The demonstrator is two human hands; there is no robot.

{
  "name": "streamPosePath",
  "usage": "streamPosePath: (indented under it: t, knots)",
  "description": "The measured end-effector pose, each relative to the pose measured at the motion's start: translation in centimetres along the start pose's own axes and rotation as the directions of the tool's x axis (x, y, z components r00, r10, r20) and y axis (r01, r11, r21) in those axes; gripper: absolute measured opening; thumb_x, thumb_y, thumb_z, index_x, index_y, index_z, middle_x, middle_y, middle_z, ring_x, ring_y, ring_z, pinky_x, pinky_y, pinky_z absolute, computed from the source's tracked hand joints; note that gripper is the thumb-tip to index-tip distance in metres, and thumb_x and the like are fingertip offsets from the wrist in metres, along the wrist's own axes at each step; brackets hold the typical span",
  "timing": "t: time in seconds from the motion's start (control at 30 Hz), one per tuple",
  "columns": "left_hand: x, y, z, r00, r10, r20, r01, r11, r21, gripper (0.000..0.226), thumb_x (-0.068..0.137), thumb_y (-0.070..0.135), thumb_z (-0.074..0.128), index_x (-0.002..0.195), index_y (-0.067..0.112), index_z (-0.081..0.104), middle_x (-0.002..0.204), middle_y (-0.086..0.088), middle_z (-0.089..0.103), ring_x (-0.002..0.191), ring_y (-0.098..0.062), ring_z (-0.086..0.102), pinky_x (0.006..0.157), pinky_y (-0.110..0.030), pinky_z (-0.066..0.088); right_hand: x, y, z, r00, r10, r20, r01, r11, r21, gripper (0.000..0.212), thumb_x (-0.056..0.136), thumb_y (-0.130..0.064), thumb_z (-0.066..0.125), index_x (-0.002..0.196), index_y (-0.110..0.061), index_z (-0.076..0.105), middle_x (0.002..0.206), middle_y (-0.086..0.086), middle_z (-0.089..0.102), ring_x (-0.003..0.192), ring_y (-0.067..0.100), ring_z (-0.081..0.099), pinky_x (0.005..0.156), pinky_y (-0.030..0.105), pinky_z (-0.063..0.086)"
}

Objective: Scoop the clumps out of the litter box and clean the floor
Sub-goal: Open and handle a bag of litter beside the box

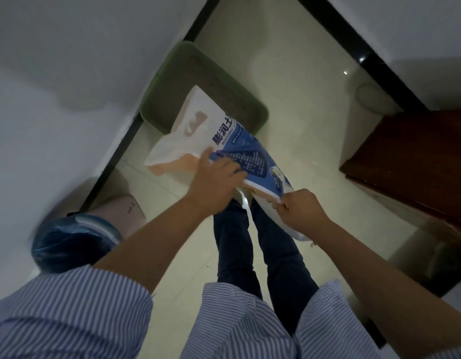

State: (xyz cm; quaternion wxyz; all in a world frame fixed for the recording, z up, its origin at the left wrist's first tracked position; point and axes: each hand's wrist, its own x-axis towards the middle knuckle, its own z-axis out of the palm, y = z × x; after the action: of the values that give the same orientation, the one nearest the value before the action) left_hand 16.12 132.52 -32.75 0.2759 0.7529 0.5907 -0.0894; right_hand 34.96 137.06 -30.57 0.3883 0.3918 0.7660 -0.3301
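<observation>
Litter bag [198,130]: white, blue and peach, printed lettering, held tilted above the floor [289,81], far end overlapping the near corner of the litter box.
Left hand [214,182]: laid over the blue panel of the bag, fingers spread and bent across it, thumb on the white part; pressing and gripping the bag's upper face.
Right hand [299,211]: fingers curled, pinching the near corner edge of the bag.
Hands apart, both clamped on the same bag.
Litter box [157,99]: green tray, rounded corners, grey litter inside; set on the floor against the black skirting along the left wall, partly hidden by the bag.
Floor: pale glossy tile, reflections visible.
Bin [68,242]: lined with blue plastic, near left edge of the floor, beside a pale pink container [123,208].
Wooden furniture [416,161]: dark red-brown, right side of the floor.
Round pale object [372,97]: far right by the skirting, too blurred to identify.
Clothing: striped sleeves [76,312], dark trousers [255,244].
</observation>
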Motion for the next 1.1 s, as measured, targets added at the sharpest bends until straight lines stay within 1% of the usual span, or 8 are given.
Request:
streamPosePath:
  t: [0.27, 0.43, 0.57, 0.67, 0.77, 0.93, 1.03, 1.1]
  knots:
    - [2.6, 1.0, -1.6, 0.944, 0.304, 0.130, -0.309, 0.951, 0.024, 0.036, 0.021, 0.013, 0.086, 0.045, 0.024, 0.063, 0.046, 0.009, 0.057, 0.041, -0.012, 0.056, 0.049, -0.013, 0.041, -0.1, 0.0, 1.0, 1.000, -0.026, -0.010, 0.026, 0.999, 0.025, 0.038, 0.099, -0.023, 0.029, 0.107, -0.005, 0.061, 0.114, 0.014, 0.063, 0.105, 0.027, 0.059, 0.086, 0.030, 0.044]
    - [2.3, 2.0, -1.8, 0.903, 0.414, 0.118, -0.421, 0.906, 0.041, 0.038, 0.018, 0.002, 0.084, 0.045, 0.018, 0.062, 0.047, 0.004, 0.059, 0.041, -0.013, 0.056, 0.052, -0.019, 0.039, -0.5, 1.0, 1.9, 0.991, -0.109, -0.080, 0.119, 0.984, 0.132, 0.042, 0.091, -0.025, 0.024, 0.056, -0.009, 0.041, 0.085, 0.022, 0.065, 0.088, 0.031, 0.064, 0.051, 0.024, 0.025]
    - [1.8, 2.9, -0.6, 0.873, 0.468, 0.133, -0.470, 0.883, -0.024, 0.041, 0.015, 0.002, 0.084, 0.046, 0.017, 0.062, 0.047, 0.003, 0.058, 0.042, -0.013, 0.057, 0.059, -0.021, 0.026, -0.4, 2.3, 2.5, 0.996, -0.089, -0.003, 0.089, 0.995, 0.040, 0.040, 0.097, -0.026, 0.025, 0.087, -0.009, 0.060, 0.101, 0.017, 0.066, 0.098, 0.024, 0.061, 0.060, 0.028, 0.030]
    - [2.5, 3.8, -1.6, 0.870, 0.426, 0.249, -0.442, 0.897, 0.008, 0.030, 0.049, 0.008, 0.084, 0.075, 0.012, 0.070, 0.078, -0.003, 0.069, 0.073, -0.016, 0.065, 0.068, -0.022, 0.045, 0.1, 2.6, 2.7, 0.997, -0.066, 0.046, 0.065, 0.998, 0.024, 0.031, 0.099, -0.027, 0.028, 0.075, -0.013, 0.042, 0.105, 0.015, 0.065, 0.099, 0.023, 0.059, 0.062, 0.024, 0.026]
    - [3.4, 3.8, -1.2, 0.816, 0.299, 0.496, -0.356, 0.934, 0.022, 0.033, 0.093, 0.004, 0.041, 0.125, 0.008, 0.048, 0.129, -0.008, 0.050, 0.120, -0.024, 0.045, 0.094, -0.031, 0.033, 1.1, 3.1, 2.6, 0.997, -0.005, 0.074, -0.001, 0.996, 0.092, 0.033, 0.096, -0.029, 0.040, 0.066, -0.016, 0.040, 0.108, 0.016, 0.062, 0.101, 0.025, 0.057, 0.067, 0.026, 0.030]
    - [3.4, 3.0, -2.3, 0.793, 0.278, 0.542, -0.375, 0.924, 0.076, 0.039, 0.095, 0.003, 0.034, 0.133, 0.012, 0.041, 0.134, -0.007, 0.045, 0.124, -0.024, 0.040, 0.097, -0.030, 0.030, 2.6, 3.5, 0.7, 0.996, 0.078, 0.031, -0.073, 0.986, -0.152, 0.035, 0.094, -0.028, 0.042, 0.121, -0.006, 0.049, 0.128, 0.012, 0.048, 0.119, 0.028, 0.043, 0.092, 0.035, 0.039]
    - [2.8, 1.9, -2.9, 0.848, 0.293, 0.442, -0.343, 0.939, 0.036, 0.034, 0.087, -0.001, 0.051, 0.120, 0.004, 0.056, 0.120, -0.014, 0.057, 0.112, -0.027, 0.054, 0.090, -0.033, 0.040, 3.0, 3.3, -0.4, 0.996, 0.015, 0.092, 0.002, 0.984, -0.177, 0.030, 0.096, -0.010, 0.034, 0.118, -0.004, 0.053, 0.126, 0.011, 0.053, 0.119, 0.027, 0.047, 0.093, 0.033, 0.042]
    - [2.6, 0.6, -3.1, 0.898, 0.408, 0.164, -0.421, 0.906, 0.050, 0.032, 0.046, -0.002, 0.084, 0.075, 0.003, 0.071, 0.075, -0.011, 0.069, 0.068, -0.022, 0.068, 0.058, -0.021, 0.049, 3.2, 2.8, -1.2, 0.988, -0.029, 0.154, 0.051, 0.989, -0.139, 0.030, 0.096, -0.006, 0.033, 0.115, -0.004, 0.057, 0.124, 0.011, 0.057, 0.117, 0.025, 0.052, 0.095, 0.032, 0.043]
